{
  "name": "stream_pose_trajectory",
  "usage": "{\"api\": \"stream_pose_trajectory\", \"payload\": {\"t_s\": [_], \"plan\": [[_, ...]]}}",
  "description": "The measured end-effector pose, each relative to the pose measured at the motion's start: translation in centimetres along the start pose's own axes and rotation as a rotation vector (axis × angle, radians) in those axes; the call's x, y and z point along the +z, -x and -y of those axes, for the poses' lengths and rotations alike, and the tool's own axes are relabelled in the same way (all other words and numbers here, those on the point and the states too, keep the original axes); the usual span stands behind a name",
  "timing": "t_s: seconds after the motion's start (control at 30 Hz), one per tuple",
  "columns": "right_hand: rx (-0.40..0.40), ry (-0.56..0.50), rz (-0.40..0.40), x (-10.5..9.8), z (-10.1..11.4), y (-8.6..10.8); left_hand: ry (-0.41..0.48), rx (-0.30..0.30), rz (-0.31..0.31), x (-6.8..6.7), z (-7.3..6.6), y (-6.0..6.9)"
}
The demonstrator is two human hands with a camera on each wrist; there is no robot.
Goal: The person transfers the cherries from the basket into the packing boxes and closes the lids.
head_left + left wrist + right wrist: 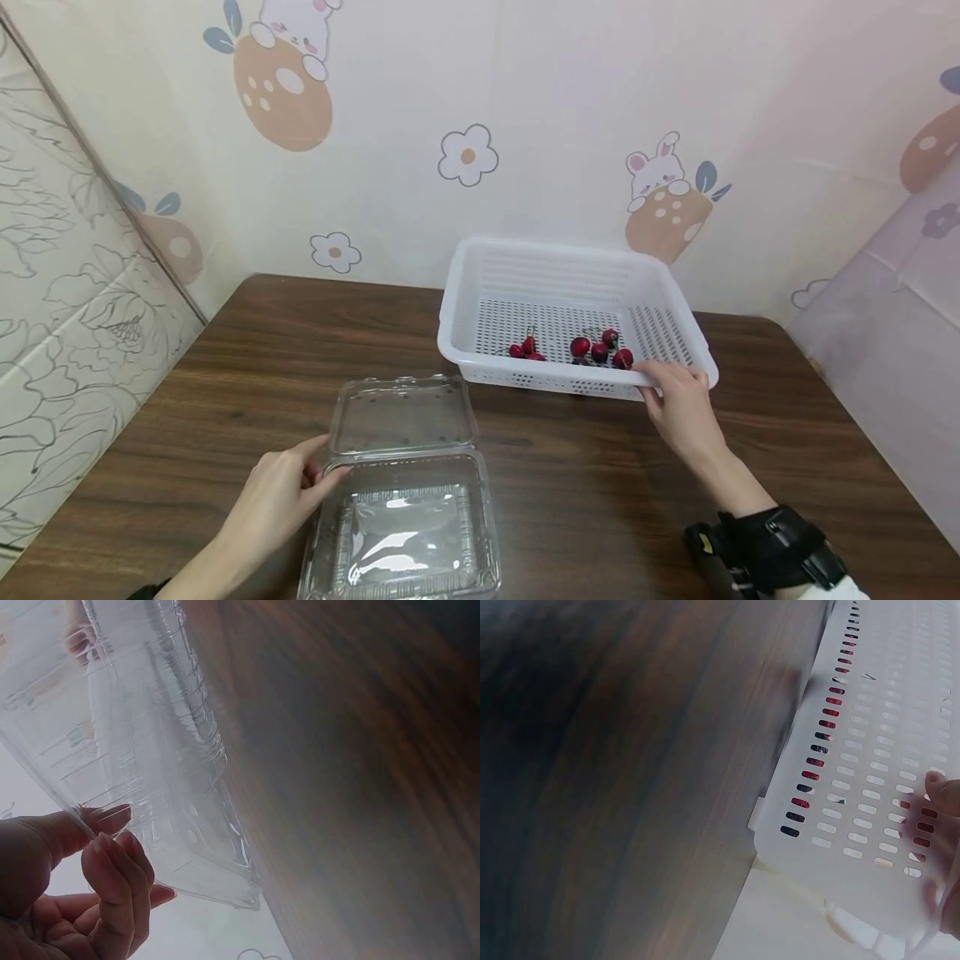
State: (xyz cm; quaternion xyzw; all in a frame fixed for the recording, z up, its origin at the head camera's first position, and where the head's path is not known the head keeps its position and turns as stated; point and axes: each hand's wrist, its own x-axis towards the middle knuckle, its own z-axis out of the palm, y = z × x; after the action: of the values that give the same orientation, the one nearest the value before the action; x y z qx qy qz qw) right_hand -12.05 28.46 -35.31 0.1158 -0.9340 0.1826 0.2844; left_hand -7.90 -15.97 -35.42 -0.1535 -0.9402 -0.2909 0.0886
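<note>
A clear plastic clamshell box (408,533) lies unfolded on the table, its lid (405,414) toward the back. My left hand (273,500) pinches the box's left edge near the hinge; the left wrist view shows thumb and fingers of that hand (112,885) on the clear wall (165,772). At the back right stands a white perforated basket (555,377) with several dark red cherries (580,347) on its bottom. My right hand (686,417) grips the basket's front rim near the right corner, thumb (945,791) against the outer side (862,795) in the right wrist view.
The brown wooden table (585,500) reaches back to a wall covering (405,125) printed with rabbits and flowers. Another patterned covering (67,317) borders the left side. A black strap device (772,550) sits on my right wrist.
</note>
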Motion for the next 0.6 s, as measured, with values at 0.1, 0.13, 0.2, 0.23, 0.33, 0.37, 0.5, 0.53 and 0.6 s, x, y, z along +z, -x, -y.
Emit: {"api": "stream_pose_trajectory", "payload": {"t_s": [0.1, 0.13, 0.2, 0.23, 0.33, 0.37, 0.5, 0.53, 0.6], "plan": [[-0.008, 0.008, -0.014, 0.0, 0.0, 0.3, 0.016, 0.007, -0.001, 0.4, 0.2, 0.6], [-0.008, 0.009, -0.015, 0.0, -0.1, 0.2, 0.020, 0.005, 0.005, 0.4, 0.1, 0.6], [-0.009, 0.012, -0.020, 0.0, -0.1, 0.2, 0.027, 0.002, 0.011, 0.5, -0.2, 0.7], [-0.011, 0.013, -0.023, 0.0, -0.2, 0.2, 0.028, 0.003, 0.013, 0.6, -0.4, 0.7], [-0.016, 0.011, -0.026, -0.1, -0.2, 0.1, 0.031, 0.008, 0.022, 0.8, -0.9, 0.6], [-0.018, 0.011, -0.025, -0.1, -0.2, 0.1, 0.031, 0.007, 0.026, 0.9, -1.1, 0.5], [-0.014, 0.015, -0.015, -0.2, -0.2, 0.1, 0.032, 0.013, 0.048, 1.4, -1.8, 0.3], [-0.012, 0.016, -0.011, -0.2, -0.2, 0.1, 0.035, 0.012, 0.055, 1.5, -2.0, 0.3], [-0.005, 0.016, -0.001, -0.2, -0.1, 0.1, 0.038, 0.013, 0.068, 1.7, -2.4, 0.2]]}}
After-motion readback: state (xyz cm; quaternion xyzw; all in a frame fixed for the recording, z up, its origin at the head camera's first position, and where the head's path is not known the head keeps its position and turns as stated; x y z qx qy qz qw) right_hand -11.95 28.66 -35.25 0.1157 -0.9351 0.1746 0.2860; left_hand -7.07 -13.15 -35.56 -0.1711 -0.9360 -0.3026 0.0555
